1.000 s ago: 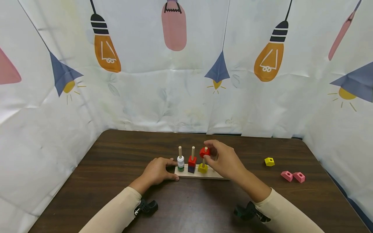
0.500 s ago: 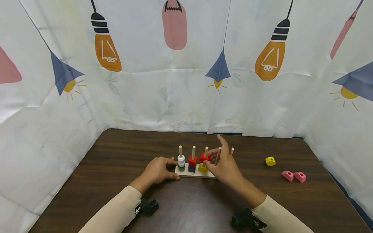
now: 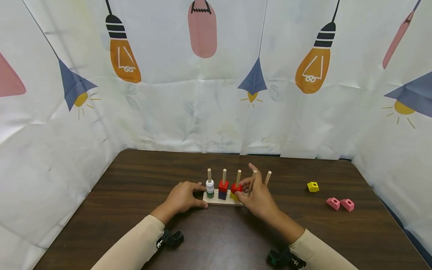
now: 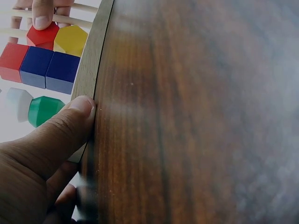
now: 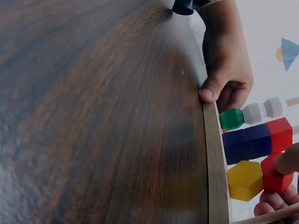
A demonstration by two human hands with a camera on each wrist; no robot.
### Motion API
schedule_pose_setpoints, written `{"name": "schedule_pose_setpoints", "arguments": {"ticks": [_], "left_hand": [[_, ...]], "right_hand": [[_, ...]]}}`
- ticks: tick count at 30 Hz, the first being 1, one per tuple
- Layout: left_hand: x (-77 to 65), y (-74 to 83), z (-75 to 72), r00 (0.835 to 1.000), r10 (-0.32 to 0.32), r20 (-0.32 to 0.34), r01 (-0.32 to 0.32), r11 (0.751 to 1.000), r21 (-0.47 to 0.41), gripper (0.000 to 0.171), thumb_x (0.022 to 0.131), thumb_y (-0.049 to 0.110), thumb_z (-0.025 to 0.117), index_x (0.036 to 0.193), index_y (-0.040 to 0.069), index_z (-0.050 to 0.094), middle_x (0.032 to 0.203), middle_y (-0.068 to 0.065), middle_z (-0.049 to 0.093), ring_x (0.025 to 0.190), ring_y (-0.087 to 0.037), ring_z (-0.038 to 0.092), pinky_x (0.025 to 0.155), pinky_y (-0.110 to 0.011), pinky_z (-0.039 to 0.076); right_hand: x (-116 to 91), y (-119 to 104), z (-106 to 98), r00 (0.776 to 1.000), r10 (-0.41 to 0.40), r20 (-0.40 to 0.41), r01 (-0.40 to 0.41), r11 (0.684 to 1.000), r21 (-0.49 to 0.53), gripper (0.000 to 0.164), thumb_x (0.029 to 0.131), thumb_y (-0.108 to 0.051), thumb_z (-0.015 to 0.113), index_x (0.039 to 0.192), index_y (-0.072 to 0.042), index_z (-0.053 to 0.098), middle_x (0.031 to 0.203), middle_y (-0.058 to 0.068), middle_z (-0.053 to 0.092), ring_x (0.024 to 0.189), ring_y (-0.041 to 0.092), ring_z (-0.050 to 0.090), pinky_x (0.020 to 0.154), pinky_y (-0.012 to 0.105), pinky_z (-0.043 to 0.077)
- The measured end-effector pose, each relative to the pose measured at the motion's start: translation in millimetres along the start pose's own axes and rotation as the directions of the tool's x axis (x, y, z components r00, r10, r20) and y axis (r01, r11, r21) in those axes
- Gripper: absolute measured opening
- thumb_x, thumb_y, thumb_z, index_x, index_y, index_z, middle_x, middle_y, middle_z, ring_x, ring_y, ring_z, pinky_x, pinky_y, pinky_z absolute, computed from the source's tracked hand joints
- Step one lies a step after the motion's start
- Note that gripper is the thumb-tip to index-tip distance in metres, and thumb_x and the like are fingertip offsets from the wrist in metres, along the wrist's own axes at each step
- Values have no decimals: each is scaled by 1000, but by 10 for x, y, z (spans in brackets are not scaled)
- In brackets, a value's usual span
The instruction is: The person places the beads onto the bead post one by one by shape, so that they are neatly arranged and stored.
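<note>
My left hand point(image 3: 183, 197) grips the left end of a wooden peg board point(image 3: 216, 201), its thumb on the front edge. My right hand point(image 3: 259, 198) pinches a red hexagonal bead point(image 5: 272, 179) on the third peg, where it sits against a yellow hexagonal bead point(image 5: 245, 181) at the bottom. The first peg carries a green bead point(image 4: 44, 111) with white beads point(image 3: 210, 185) above it. On the second peg, two blue cubes point(image 5: 246, 142) lie below a red cube point(image 3: 223, 186). My right hand partly hides the fourth and fifth pegs.
A loose yellow bead point(image 3: 312, 187) lies on the dark wooden table point(image 3: 141, 176) to the right. Nearer to me are two pink beads, a left one point(image 3: 333, 203) and a right one point(image 3: 347, 204). A printed white curtain point(image 3: 162, 112) hangs behind the table.
The red hexagonal bead has slid down the third peg onto the yellow one, with my right hand lowering alongside. My left hand has stayed on the board's end.
</note>
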State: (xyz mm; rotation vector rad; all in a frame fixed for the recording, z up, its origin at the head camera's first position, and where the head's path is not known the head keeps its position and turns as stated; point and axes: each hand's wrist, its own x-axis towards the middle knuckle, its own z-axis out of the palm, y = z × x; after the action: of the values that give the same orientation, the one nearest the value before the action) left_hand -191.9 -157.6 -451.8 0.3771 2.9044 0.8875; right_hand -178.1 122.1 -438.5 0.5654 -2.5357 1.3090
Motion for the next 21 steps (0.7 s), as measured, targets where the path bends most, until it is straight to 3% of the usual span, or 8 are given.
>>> {"name": "schedule_pose_setpoints", "arguments": {"ticks": [6, 11, 16, 21], "left_hand": [[0, 4, 0, 1000, 1, 1, -1, 1000, 3, 55, 68, 41, 96, 119, 28, 79, 134, -5, 67, 129, -36, 57, 102, -53, 46], [0, 3, 3, 1000, 2, 0, -2, 1000, 3, 54, 68, 41, 96, 118, 28, 79, 134, -6, 67, 129, -36, 57, 103, -52, 46], [2, -2, 8, 1000, 5, 0, -5, 1000, 2, 54, 68, 41, 96, 118, 28, 79, 134, -6, 67, 129, -35, 58, 102, -52, 47], [5, -6, 8, 1000, 4, 2, -4, 1000, 1, 55, 68, 41, 96, 118, 28, 79, 134, -5, 67, 129, -36, 58, 103, -53, 46]], "right_hand": [[-23, 4, -4, 1000, -17, -1, 17, 1000, -11, 102, 80, 0, 86, 157, -3, 18, 104, 2, 69, 88, 19, 68, 81, 37, 58], [-78, 5, -30, 1000, -31, 4, 31, 1000, -7, 100, 82, -2, 86, 157, -6, 19, 123, 12, 69, 103, 25, 72, 90, 44, 57], [-173, -37, -124, 1000, -15, 24, 15, 1000, 10, 88, 86, -3, 82, 155, -8, 27, 141, 18, 60, 120, 31, 66, 99, 50, 51], [-264, -88, -241, 1000, -10, 29, 11, 1000, -8, 74, 90, -2, 77, 151, -6, 36, 142, 18, 59, 122, 31, 64, 98, 46, 52]]}}
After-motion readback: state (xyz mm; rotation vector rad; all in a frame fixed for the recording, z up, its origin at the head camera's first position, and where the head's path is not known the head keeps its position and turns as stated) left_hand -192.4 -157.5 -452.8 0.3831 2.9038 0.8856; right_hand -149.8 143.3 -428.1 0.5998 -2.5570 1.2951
